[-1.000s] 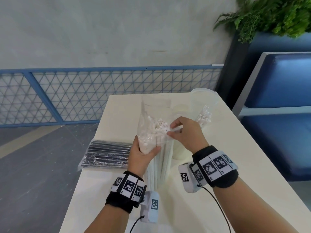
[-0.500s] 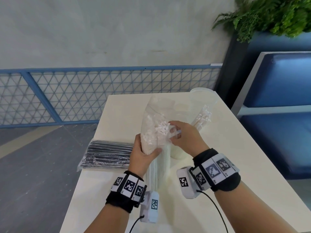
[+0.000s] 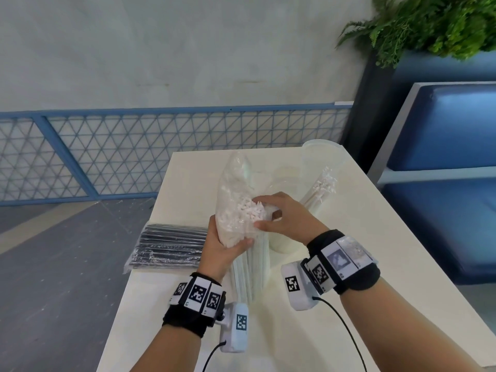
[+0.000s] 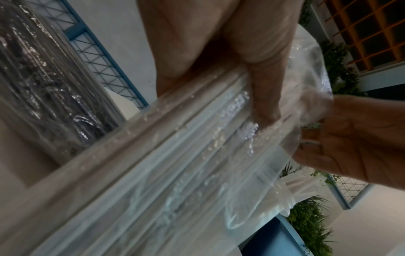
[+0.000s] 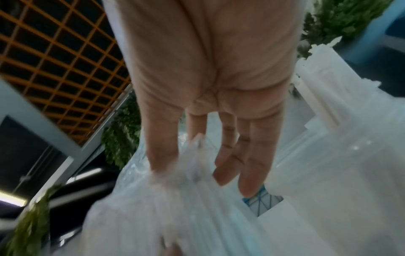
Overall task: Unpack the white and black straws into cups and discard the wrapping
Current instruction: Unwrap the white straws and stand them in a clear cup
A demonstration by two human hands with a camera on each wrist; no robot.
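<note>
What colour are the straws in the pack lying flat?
Black straws, in clear wrap; head view.

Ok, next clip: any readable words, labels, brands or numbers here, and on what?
No readable text anywhere.
Left wristband: square coded markers with tiny characters beneath, too small to read.
Right wristband: coded markers, partly blurred, unreadable.
White straw bag and black straw pack: no print visible.

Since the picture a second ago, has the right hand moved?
Yes. The right hand has slid down the white straw pack, nearer the table's front edge.
</note>
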